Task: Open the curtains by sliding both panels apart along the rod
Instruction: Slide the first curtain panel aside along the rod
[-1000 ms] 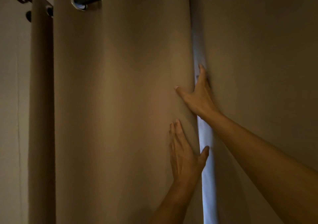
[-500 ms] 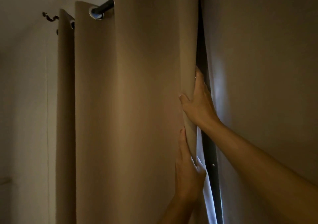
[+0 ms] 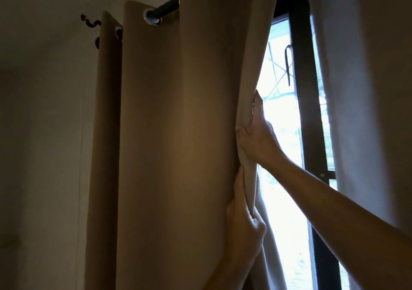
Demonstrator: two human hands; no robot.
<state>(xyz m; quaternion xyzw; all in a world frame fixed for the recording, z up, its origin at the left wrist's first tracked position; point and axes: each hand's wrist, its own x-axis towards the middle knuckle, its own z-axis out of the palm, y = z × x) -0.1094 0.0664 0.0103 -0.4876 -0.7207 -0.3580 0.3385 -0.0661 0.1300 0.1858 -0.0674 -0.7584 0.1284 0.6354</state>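
The left curtain panel (image 3: pixel 178 147) is tan, hangs in folds from metal eyelets on a dark rod (image 3: pixel 166 10). Both hands grip its inner edge. My left hand (image 3: pixel 244 225) pinches the edge low down, thumb behind the fabric. Higher up, my right hand (image 3: pixel 256 133) is wrapped around the same edge, fingers behind it. The right curtain panel (image 3: pixel 370 89) hangs at the far right, untouched. A bright gap between the panels shows the window (image 3: pixel 281 120).
A dark window frame post (image 3: pixel 305 102) runs down the gap, with a handle (image 3: pixel 288 62) on it. The rod's curled end (image 3: pixel 89 22) sits at the upper left against a plain wall (image 3: pixel 44 133).
The left panel's inner edge has been pulled leftward by both hands. The narrow slit has widened into a bright gap showing window and frame. Both hands closed on the edge.
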